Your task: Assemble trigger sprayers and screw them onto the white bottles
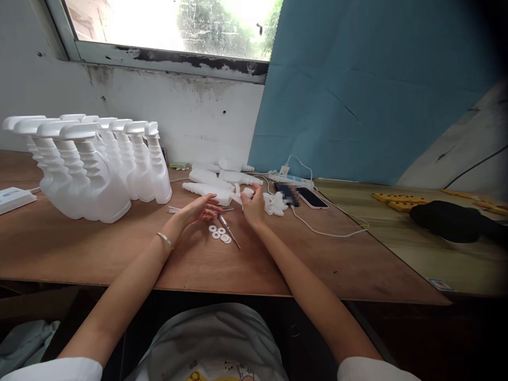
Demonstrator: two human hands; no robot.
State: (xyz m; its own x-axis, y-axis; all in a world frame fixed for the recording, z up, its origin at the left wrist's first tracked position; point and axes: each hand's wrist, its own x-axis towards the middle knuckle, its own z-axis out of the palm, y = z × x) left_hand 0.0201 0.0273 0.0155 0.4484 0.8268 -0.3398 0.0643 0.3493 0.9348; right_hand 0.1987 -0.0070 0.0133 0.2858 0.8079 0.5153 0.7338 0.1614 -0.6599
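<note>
My right hand [254, 207] is closed around a white plastic spray trigger head [237, 196], partly hidden by the fingers. Left of it, my left hand [201, 207] is held palm inward with fingers apart and nothing in it. A thin screwdriver [228, 230] lies on the table just below the left fingers. Several white ring washers [216, 234] are scattered beside it. Behind both hands, several white bottles [208, 179] lie on their sides. A pile of white trigger heads [274, 203] sits right of my right hand. Thin white tubes [173, 210] show by my left wrist.
Several upright white spray bottles [99, 185] with heads stand at the left. Two phones [313, 198], a white cable [337, 234] and a power strip [291, 180] lie at the right. The brown table [317, 264] has its front edge near my lap.
</note>
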